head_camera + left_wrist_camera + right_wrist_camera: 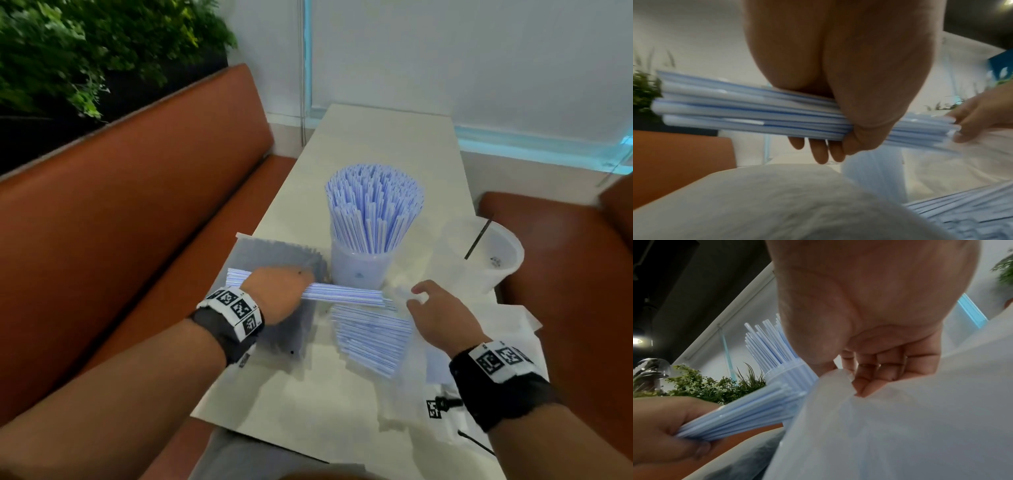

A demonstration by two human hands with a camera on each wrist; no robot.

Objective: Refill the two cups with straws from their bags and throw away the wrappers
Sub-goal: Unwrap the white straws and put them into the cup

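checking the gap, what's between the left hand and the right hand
In the head view, the bundle of straws gripped by the left hand spans the gap toward the right hand, which pinches the plastic bag.

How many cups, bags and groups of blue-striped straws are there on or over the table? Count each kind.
Cups: 2, one full, one nearly empty
Bags: 2, grey and clear
Straw groups: 3, in cup, in left hand, in clear bag
Total: 7

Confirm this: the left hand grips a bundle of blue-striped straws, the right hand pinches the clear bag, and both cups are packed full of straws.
Not both. In the head view only the near cup is packed; the cup on the right holds one dark straw. The left hand grips the bundle; the right hand pinches the bag.
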